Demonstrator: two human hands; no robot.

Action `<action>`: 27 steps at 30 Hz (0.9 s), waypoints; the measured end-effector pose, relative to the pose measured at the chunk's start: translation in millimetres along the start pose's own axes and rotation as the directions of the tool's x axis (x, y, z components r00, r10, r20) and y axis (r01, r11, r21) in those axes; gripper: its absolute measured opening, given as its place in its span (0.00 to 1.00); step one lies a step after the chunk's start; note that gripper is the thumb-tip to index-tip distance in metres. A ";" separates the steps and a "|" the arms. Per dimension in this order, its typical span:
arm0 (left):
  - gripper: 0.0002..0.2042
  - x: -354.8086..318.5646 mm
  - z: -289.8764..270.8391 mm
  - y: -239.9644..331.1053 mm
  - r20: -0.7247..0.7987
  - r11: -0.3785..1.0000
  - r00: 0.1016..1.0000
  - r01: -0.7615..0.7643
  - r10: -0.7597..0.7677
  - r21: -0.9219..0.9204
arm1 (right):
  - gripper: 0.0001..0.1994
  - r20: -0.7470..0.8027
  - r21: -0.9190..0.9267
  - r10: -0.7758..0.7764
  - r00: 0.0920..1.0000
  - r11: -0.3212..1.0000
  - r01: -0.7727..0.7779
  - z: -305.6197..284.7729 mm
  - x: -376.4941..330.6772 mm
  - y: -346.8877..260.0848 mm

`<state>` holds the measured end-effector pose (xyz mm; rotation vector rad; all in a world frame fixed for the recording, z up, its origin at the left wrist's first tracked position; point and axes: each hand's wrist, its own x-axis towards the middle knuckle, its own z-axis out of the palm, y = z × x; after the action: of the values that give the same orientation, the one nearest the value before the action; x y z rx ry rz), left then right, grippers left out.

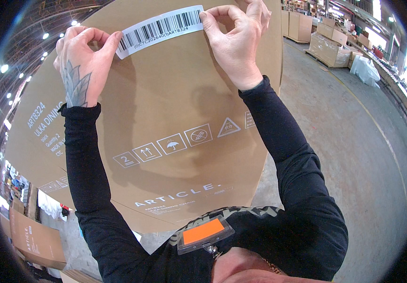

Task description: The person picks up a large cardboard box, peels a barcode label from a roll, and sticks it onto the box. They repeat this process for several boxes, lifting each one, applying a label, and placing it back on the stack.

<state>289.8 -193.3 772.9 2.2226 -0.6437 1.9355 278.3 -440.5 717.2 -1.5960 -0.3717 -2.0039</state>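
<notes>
A white barcode label (pixel 163 29) is stretched between my two hands in front of a large brown cardboard box (pixel 175 104). My left hand (pixel 84 63) pinches the label's left end between thumb and forefinger. Its right end sits between the thumb and forefinger of my right hand (pixel 234 42), a little higher up. The label curves slightly and tilts up toward the right. Whether it touches the cardboard I cannot tell. White printed handling symbols (pixel 171 143) run across the box below my hands.
To the right, concrete floor (pixel 326 141) carries a yellow line. Wrapped cartons on a pallet (pixel 328 49) and a white plastic bag (pixel 365 70) stand farther back, beside a long conveyor (pixel 397 75). Another brown carton (pixel 38 238) lies at the lower left.
</notes>
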 end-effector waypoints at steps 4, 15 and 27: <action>0.13 -0.2 1.6 -0.6 0.001 1.000 1.000 0.003 -0.003 0.010 | 0.04 0.014 -0.010 0.018 1.000 1.000 -0.018 -1.2 -0.8 -3.5; 0.14 -0.3 4.3 -2.7 0.000 0.998 1.000 0.012 -0.012 0.063 | 0.04 0.013 -0.029 0.003 1.000 1.000 -0.002 -0.3 -1.7 -3.6; 0.16 -1.0 4.4 0.7 0.016 0.990 0.998 0.050 -0.053 0.132 | 0.19 -0.042 0.011 0.008 0.999 1.000 -0.008 1.1 0.6 5.6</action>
<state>293.4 -195.3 771.1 2.3130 -0.4681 1.9876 282.3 -444.5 717.4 -1.5436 -0.3590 -2.0225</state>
